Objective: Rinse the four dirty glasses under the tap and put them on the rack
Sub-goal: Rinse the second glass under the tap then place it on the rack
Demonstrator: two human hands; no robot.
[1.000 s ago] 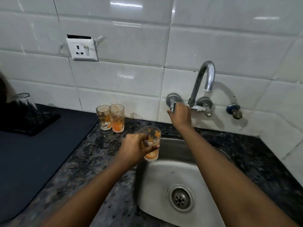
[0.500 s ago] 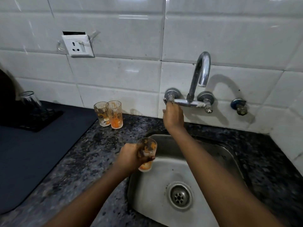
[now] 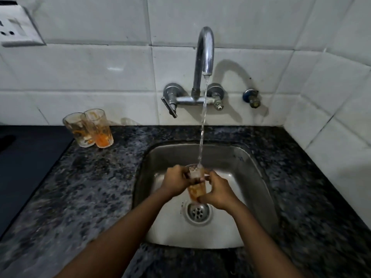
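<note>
A: Item one, centre of the frame?
B: One glass [image 3: 197,187], upright, orange residue in its lower half, held over the steel sink [image 3: 259,177] just above the drain [image 3: 198,212]. A stream of water [image 3: 203,125] from the tap [image 3: 204,55] falls into its mouth.

A: Hands on it?
B: Two. Left hand [image 3: 176,182], fingers curled around the glass near its rim from the left. Right hand [image 3: 217,192], fingers and thumb closed on the lower body from the right. Both grip the same glass.

A: Other glasses?
B: Two dirty glasses [image 3: 94,129], left of centre, standing on the speckled dark tabletop [image 3: 90,187] against the white tiled wall [image 3: 100,73]. They touch or overlap; the right one holds orange dregs at the bottom.

A: Fittings?
B: Tap lever [image 3: 169,106] at the left of the mixer bar, pointing down. A separate small valve [image 3: 251,97] on the wall to the right. Socket plate [image 3: 18,27], upper left corner.

A: Far left?
B: Dark mat [image 3: 30,163] along the left edge; its contents cannot be made out.
</note>
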